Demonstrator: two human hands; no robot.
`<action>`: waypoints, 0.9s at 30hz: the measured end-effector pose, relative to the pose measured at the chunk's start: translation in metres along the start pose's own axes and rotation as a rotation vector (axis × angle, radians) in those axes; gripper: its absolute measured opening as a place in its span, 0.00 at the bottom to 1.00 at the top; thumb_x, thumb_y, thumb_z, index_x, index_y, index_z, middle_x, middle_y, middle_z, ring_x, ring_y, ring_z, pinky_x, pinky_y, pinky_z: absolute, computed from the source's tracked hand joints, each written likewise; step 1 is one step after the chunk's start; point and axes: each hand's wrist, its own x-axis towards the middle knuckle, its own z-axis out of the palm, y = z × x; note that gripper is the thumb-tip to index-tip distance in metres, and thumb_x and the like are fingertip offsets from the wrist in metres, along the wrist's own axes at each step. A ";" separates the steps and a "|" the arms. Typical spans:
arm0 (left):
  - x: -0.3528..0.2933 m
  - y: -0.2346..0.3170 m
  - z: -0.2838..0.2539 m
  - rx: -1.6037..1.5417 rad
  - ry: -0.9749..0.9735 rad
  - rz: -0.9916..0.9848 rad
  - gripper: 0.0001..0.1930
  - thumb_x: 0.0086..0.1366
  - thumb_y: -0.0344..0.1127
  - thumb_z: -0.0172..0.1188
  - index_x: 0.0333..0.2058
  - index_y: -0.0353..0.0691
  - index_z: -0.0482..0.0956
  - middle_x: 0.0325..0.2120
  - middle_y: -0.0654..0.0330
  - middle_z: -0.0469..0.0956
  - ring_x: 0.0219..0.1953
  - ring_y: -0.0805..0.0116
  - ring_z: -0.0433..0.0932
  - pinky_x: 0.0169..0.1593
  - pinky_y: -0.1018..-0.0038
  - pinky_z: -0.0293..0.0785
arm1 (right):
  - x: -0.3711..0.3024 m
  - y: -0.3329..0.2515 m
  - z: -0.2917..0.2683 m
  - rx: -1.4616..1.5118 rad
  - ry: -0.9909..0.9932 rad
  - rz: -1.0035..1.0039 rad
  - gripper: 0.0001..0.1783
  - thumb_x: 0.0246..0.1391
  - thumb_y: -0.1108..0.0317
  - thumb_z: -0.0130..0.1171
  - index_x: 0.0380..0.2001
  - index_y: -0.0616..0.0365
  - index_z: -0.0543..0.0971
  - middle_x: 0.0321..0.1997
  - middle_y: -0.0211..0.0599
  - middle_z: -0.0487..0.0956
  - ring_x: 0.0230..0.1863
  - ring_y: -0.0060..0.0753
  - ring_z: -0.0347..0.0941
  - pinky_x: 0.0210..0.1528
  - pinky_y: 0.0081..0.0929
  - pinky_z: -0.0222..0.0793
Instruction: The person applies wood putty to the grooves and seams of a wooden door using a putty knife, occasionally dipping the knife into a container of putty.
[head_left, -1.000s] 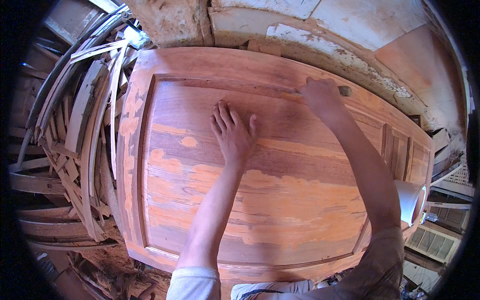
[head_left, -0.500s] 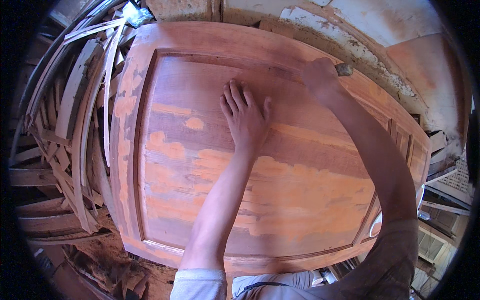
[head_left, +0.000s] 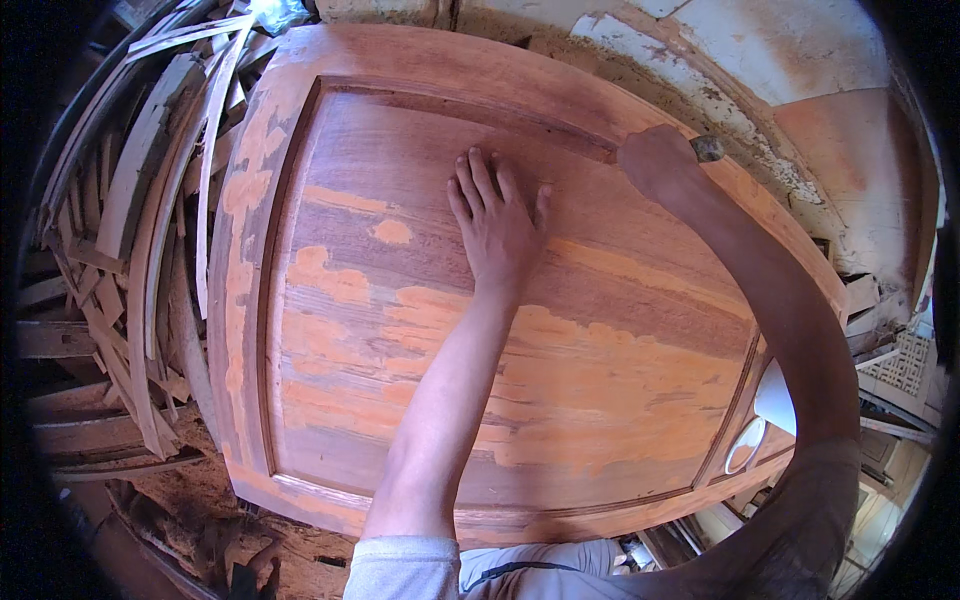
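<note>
A large panelled wooden door (head_left: 400, 130) lies flat in front of me, its recessed panel smeared with orange filler (head_left: 620, 390). My left hand (head_left: 503, 232) rests palm down on the bare upper middle of that panel, fingers spread and holding nothing. Farther right, at the panel's far moulding, my right hand (head_left: 662, 165) is closed round a hand tool with a rounded, worn handle (head_left: 707, 149). The handle's end sticks out on the right of the fist. The tool's working end is mostly hidden, so its kind cannot be made out.
Scrap wood strips (head_left: 150, 170) are heaped along the left side, with a clear plastic bag (head_left: 278, 14) at their top. A stained wall (head_left: 740, 60) stands beyond the door's far edge. A white tub (head_left: 775, 398) and a white round lid (head_left: 745, 446) sit at the door's right end.
My view has shifted slightly. The white tub and lid show more plainly beside my right arm. My right hand still grips the tool at the far moulding; my left stays flat on the panel.
</note>
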 end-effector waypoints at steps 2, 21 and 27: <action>0.001 -0.002 0.000 0.000 -0.018 -0.011 0.36 0.70 0.57 0.45 0.61 0.27 0.65 0.64 0.37 0.59 0.69 0.43 0.54 0.70 0.49 0.47 | 0.001 0.003 -0.004 0.079 0.052 0.073 0.09 0.51 0.74 0.56 0.30 0.58 0.86 0.34 0.42 0.85 0.39 0.42 0.83 0.39 0.38 0.79; 0.001 0.002 0.001 -0.018 -0.017 0.004 0.36 0.70 0.57 0.45 0.61 0.27 0.64 0.64 0.37 0.58 0.69 0.43 0.53 0.70 0.48 0.46 | 0.014 0.001 -0.007 0.081 0.141 0.007 0.07 0.49 0.71 0.57 0.26 0.56 0.85 0.31 0.39 0.84 0.36 0.43 0.83 0.35 0.39 0.78; 0.001 -0.001 -0.001 0.005 0.038 0.025 0.34 0.69 0.55 0.48 0.58 0.26 0.66 0.62 0.37 0.62 0.67 0.42 0.57 0.69 0.49 0.50 | 0.014 0.012 0.000 -0.007 0.164 -0.143 0.06 0.46 0.70 0.59 0.23 0.56 0.84 0.26 0.40 0.83 0.35 0.44 0.82 0.34 0.38 0.78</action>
